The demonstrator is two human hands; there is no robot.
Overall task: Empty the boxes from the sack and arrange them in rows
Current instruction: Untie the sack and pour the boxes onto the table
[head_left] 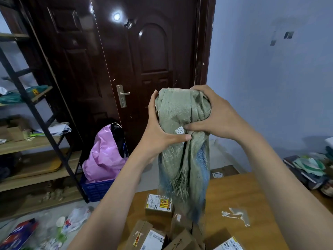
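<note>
A grey-green woven sack point(180, 127) with blue stripes and a frayed mouth hangs upside down above the wooden table point(239, 199). My left hand point(160, 130) grips its bunched upper part from the left, thumb across the front. My right hand point(210, 116) grips the top from the right. Under the sack's mouth several small cardboard boxes lie in a loose heap: one with a white and yellow label point(158, 204), others at the table's front edge point(147, 237).
A dark brown door point(137, 60) stands behind. Wooden shelves point(27, 145) on a black frame line the left. A blue crate point(97, 188) holds a pink bag point(104, 156). Litter covers the floor at left. Torn tape point(236, 215) lies on the table. Clutter sits at right.
</note>
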